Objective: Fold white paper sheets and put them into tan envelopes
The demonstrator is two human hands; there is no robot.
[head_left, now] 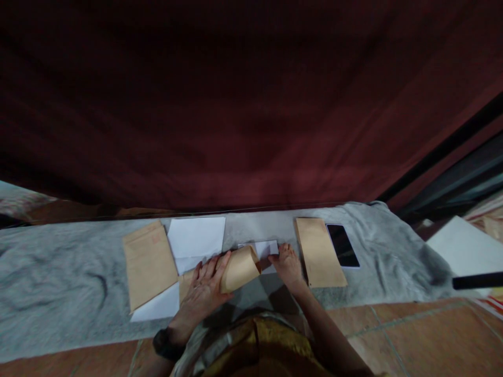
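My left hand (206, 288) grips a brown paper envelope (239, 267), with its fingers across the top and its thumb along the near side. The envelope's mouth bulges open toward the right. Just beyond that mouth lies a folded white sheet of paper (267, 247), partly hidden behind the envelope. The fingertips of my right hand (288, 264) close on the right end of this sheet. A dark band circles my left wrist.
On the grey cloth (78, 262), another brown envelope (151, 262) and white sheets (198, 235) lie to the left. At right are more brown envelopes (320, 254) and a phone (342, 245). A dark red curtain (251, 131) hangs behind; floor tiles (424, 335) show in front.
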